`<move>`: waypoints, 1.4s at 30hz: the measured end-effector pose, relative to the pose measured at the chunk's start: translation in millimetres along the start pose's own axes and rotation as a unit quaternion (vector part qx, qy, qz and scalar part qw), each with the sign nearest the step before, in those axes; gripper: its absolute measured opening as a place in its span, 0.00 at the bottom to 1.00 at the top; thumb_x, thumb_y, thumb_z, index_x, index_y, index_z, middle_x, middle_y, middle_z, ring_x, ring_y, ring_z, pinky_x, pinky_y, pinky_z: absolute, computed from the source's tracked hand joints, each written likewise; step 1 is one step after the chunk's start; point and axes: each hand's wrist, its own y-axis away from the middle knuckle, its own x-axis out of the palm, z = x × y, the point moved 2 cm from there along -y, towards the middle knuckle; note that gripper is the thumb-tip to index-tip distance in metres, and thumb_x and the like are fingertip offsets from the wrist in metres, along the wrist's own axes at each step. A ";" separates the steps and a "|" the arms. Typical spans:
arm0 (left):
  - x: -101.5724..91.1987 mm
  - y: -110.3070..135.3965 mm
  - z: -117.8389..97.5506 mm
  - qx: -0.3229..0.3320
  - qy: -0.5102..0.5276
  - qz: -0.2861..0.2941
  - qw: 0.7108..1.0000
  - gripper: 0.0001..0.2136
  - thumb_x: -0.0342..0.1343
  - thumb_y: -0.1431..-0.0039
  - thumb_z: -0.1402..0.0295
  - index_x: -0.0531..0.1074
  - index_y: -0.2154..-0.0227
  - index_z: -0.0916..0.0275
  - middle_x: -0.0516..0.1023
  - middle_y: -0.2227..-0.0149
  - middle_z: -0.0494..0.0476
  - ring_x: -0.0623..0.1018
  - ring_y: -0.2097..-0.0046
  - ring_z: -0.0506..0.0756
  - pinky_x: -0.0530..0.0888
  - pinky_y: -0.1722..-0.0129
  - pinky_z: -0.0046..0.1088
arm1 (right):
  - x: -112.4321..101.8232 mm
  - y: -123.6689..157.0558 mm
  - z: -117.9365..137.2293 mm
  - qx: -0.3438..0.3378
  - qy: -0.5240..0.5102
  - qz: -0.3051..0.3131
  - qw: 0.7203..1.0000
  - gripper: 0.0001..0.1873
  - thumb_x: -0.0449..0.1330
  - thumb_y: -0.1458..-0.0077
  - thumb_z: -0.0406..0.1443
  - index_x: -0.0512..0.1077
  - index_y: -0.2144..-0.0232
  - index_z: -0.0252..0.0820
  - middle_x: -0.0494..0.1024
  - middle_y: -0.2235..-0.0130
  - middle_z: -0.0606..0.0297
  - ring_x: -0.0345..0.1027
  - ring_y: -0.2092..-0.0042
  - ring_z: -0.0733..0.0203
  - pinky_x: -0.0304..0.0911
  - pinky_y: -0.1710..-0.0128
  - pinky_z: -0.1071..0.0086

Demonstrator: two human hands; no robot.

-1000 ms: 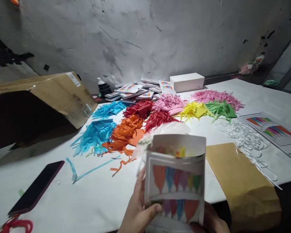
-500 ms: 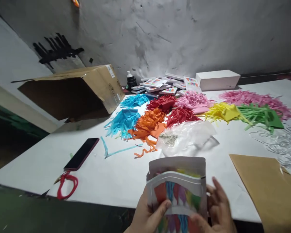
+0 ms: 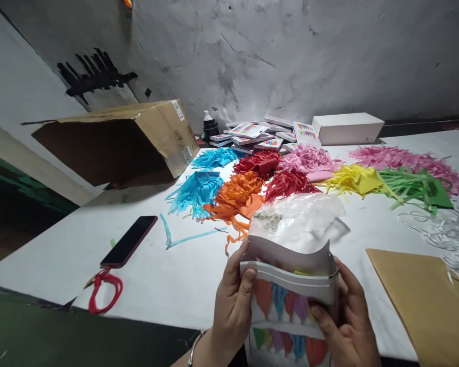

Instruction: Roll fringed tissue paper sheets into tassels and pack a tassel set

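Both hands hold a white paper pouch (image 3: 290, 300) printed with rows of coloured pennants, its top open and bowed. My left hand (image 3: 232, 306) grips its left edge, thumb on the front. My right hand (image 3: 346, 321) grips the right edge, thumb pressed on the print. Just beyond the pouch lies a clear plastic bag (image 3: 298, 216) with greyish bits inside. Further back are heaps of cut paper fringe: blue (image 3: 195, 191), orange (image 3: 237, 196), red (image 3: 286, 181), pink (image 3: 309, 158), yellow (image 3: 352, 178) and green (image 3: 413, 186).
A tipped open cardboard box (image 3: 115, 142) stands at the left. A dark phone (image 3: 130, 247) with a red cord (image 3: 103, 293) lies near the white table's front edge. Printed packets (image 3: 252, 135), a white box (image 3: 348, 127), a brown envelope (image 3: 424, 290) and clear loops (image 3: 439, 229) lie around.
The view swung left and down. Both hands shifted their grip to the pouch's two side edges, and the pouch top now bows open wider.
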 end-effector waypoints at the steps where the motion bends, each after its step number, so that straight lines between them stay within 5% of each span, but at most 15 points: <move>1: 0.7 -3.1 -3.4 0.001 -0.009 0.019 1.000 0.21 0.56 0.32 0.57 0.71 0.39 0.54 0.71 0.35 0.58 0.68 0.34 0.62 0.68 0.35 0.36 | 1.1 1.0 -0.6 0.010 -0.007 0.001 1.000 0.44 0.65 0.43 0.50 0.51 0.31 0.55 0.67 0.35 0.56 0.66 0.38 0.50 0.67 0.43 0.65; 4: -3.3 -1.7 -0.9 -0.023 -0.017 0.043 0.999 0.22 0.56 0.32 0.58 0.69 0.37 0.52 0.71 0.35 0.55 0.67 0.32 0.60 0.66 0.35 0.33 | 1.0 6.2 -6.6 0.033 0.004 -0.004 0.999 0.44 0.64 0.42 0.53 0.50 0.31 0.55 0.67 0.35 0.56 0.66 0.37 0.51 0.66 0.42 0.64; 9: -15.6 15.1 21.6 -0.114 0.104 -0.028 0.988 0.23 0.58 0.35 0.53 0.72 0.40 0.52 0.72 0.36 0.56 0.71 0.35 0.60 0.73 0.40 0.27 | -5.8 7.2 -9.9 0.067 0.026 0.007 0.997 0.39 0.62 0.41 0.54 0.55 0.33 0.55 0.74 0.40 0.56 0.72 0.43 0.53 0.70 0.48 0.65; 12: -12.9 15.7 25.0 -0.170 0.170 -0.029 0.970 0.22 0.64 0.40 0.52 0.77 0.45 0.51 0.77 0.40 0.56 0.75 0.39 0.60 0.76 0.44 0.26 | -8.6 1.6 -4.2 0.080 0.050 0.016 0.995 0.43 0.63 0.43 0.55 0.53 0.31 0.58 0.68 0.35 0.56 0.71 0.42 0.52 0.74 0.56 0.69; 14: -8.5 13.4 24.0 -0.187 0.188 -0.010 0.964 0.22 0.67 0.44 0.52 0.80 0.48 0.52 0.81 0.45 0.58 0.78 0.42 0.61 0.76 0.45 0.28 | -9.9 -2.8 0.9 0.050 0.053 0.022 0.997 0.45 0.64 0.44 0.54 0.51 0.31 0.57 0.65 0.33 0.57 0.67 0.38 0.51 0.72 0.52 0.68; 18: -3.8 10.6 24.6 -0.186 0.178 0.027 0.966 0.24 0.68 0.47 0.49 0.81 0.50 0.55 0.84 0.51 0.61 0.81 0.47 0.63 0.78 0.47 0.34 | -13.0 -8.1 5.1 0.003 0.049 0.040 0.998 0.44 0.64 0.42 0.51 0.52 0.31 0.49 0.69 0.37 0.53 0.67 0.38 0.49 0.70 0.46 0.65; 24: -7.8 0.3 17.8 -0.144 0.095 0.029 0.985 0.26 0.66 0.45 0.49 0.80 0.48 0.58 0.80 0.44 0.63 0.77 0.42 0.65 0.75 0.42 0.35 | -10.9 -13.0 -2.1 -0.003 0.012 0.055 0.998 0.44 0.67 0.44 0.46 0.53 0.32 0.51 0.63 0.33 0.56 0.64 0.36 0.52 0.67 0.42 0.66; 29: -8.0 -0.2 10.0 -0.192 0.116 0.018 0.974 0.25 0.65 0.43 0.51 0.77 0.45 0.56 0.78 0.42 0.62 0.76 0.41 0.64 0.76 0.46 0.32 | 5.1 -5.7 -3.0 0.013 -0.036 0.030 0.999 0.39 0.65 0.43 0.49 0.57 0.34 0.48 0.66 0.35 0.53 0.66 0.38 0.50 0.66 0.41 0.65; 36: -11.1 4.3 14.0 -0.188 0.092 0.006 0.978 0.22 0.65 0.42 0.53 0.78 0.47 0.55 0.81 0.46 0.59 0.78 0.44 0.62 0.75 0.47 0.31 | 0.0 6.2 6.6 0.056 0.054 0.010 0.997 0.43 0.67 0.48 0.54 0.56 0.36 0.50 0.73 0.42 0.53 0.72 0.45 0.51 0.73 0.54 0.68; 42: -19.2 -7.3 4.6 -0.115 0.005 0.069 0.991 0.21 0.58 0.36 0.50 0.81 0.50 0.59 0.84 0.56 0.61 0.81 0.54 0.61 0.76 0.53 0.31 | -13.8 2.2 18.0 0.066 0.072 -0.009 0.995 0.32 0.68 0.50 0.55 0.68 0.48 0.49 0.79 0.52 0.56 0.76 0.53 0.52 0.75 0.63 0.72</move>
